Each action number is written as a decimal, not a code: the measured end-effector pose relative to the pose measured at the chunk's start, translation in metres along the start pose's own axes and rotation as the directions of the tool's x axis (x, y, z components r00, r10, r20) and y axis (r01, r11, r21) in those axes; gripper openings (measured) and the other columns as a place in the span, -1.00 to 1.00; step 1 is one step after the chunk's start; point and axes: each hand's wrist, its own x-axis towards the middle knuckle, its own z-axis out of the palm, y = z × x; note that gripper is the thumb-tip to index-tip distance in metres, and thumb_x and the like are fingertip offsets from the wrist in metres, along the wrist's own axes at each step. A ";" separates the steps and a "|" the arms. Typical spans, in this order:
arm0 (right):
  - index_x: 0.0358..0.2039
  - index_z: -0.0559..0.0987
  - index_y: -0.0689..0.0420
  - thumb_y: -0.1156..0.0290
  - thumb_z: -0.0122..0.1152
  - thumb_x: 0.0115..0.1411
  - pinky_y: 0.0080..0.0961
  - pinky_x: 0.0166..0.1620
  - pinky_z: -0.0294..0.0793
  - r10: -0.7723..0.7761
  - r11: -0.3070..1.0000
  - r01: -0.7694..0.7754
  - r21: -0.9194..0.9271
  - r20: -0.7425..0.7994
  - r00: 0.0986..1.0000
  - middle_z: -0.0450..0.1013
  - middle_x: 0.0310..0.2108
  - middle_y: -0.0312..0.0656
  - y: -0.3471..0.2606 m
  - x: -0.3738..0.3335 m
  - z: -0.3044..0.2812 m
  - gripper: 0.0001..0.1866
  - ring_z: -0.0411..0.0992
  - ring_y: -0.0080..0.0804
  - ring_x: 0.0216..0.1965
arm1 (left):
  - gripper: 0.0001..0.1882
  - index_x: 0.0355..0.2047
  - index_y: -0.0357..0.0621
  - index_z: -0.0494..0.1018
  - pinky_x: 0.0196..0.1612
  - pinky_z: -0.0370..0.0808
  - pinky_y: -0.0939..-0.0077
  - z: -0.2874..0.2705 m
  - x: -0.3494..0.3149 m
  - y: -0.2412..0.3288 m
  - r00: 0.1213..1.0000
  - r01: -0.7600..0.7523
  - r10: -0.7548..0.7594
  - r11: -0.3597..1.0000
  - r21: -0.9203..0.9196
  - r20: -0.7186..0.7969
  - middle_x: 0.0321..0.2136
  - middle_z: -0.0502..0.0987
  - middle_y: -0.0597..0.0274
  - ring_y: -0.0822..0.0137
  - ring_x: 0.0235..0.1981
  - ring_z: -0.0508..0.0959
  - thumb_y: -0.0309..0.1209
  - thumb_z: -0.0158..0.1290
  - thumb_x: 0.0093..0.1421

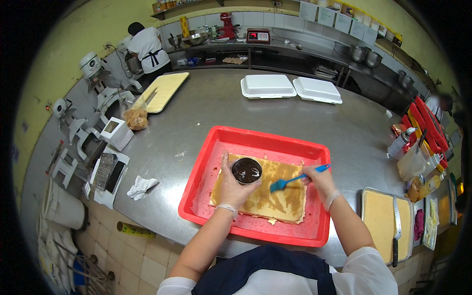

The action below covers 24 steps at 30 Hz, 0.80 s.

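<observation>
A rectangular sheet of cake [255,199] lies in a red tray [196,196], its top patchily browned with wet-looking streaks. My left hand [233,189], in a clear glove, grips a small metal bowl [247,170] of dark brown liquid above the cake's left part. Also gloved, my right hand [319,182] is closed round the handle of a blue pastry brush [295,179]. The brush's bristles are on or just over the middle of the cake; I cannot tell if they touch. Crumbs and light bits lie beside the cake's edges.
Two white foam boxes [268,87] stand at the table's far side. A second sheet cake [378,216] with a knife [397,228] is at right, near bottles and a jug [412,162]. At left are a crumpled tissue [142,187] and white box [116,133]. Two people work farther off.
</observation>
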 end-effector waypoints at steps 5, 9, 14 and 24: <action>-0.52 0.56 0.23 0.41 0.18 0.11 -0.58 -0.44 0.42 0.051 0.997 -0.047 -0.060 0.056 0.997 0.48 -0.57 -0.23 -0.006 0.006 0.007 -0.84 0.41 -0.52 -0.58 | 0.33 0.32 -0.05 -0.32 0.16 0.34 0.33 -0.001 -0.001 0.002 1.000 0.008 -0.007 0.999 -0.040 0.021 0.11 0.22 -0.08 0.14 0.10 0.37 -0.50 0.42 -0.29; -0.54 0.56 0.23 0.45 0.18 0.09 -0.57 -0.46 0.40 0.034 0.999 -0.034 -0.013 0.014 0.999 0.46 -0.60 -0.24 -0.008 0.006 0.016 -0.87 0.39 -0.52 -0.59 | 0.33 0.32 -0.04 -0.33 0.16 0.34 0.33 -0.001 -0.001 0.003 0.999 0.026 -0.021 0.991 -0.133 0.039 0.09 0.24 -0.07 0.14 0.10 0.37 -0.49 0.42 -0.30; -0.51 0.57 0.23 0.44 0.19 0.07 -0.57 -0.43 0.39 -0.040 0.996 0.040 -0.083 -0.006 0.999 0.45 -0.60 -0.25 -0.032 0.010 0.015 -0.87 0.39 -0.54 -0.57 | 0.34 0.33 -0.07 -0.32 0.17 0.33 0.31 -0.002 -0.001 0.004 1.000 -0.004 0.005 0.999 -0.054 0.017 0.08 0.27 -0.05 0.14 0.10 0.37 -0.47 0.43 -0.30; -0.46 0.59 0.22 0.35 0.16 0.18 -0.60 -0.40 0.40 -0.067 0.997 0.076 -0.020 0.290 0.955 0.47 -0.55 -0.26 -0.032 -0.006 0.051 -0.80 0.41 -0.55 -0.51 | 0.37 0.33 -0.06 -0.38 0.17 0.32 0.29 0.003 -0.007 0.004 0.963 -0.070 0.094 0.992 -0.104 0.253 0.02 0.33 0.02 0.15 0.06 0.41 -0.49 0.42 -0.30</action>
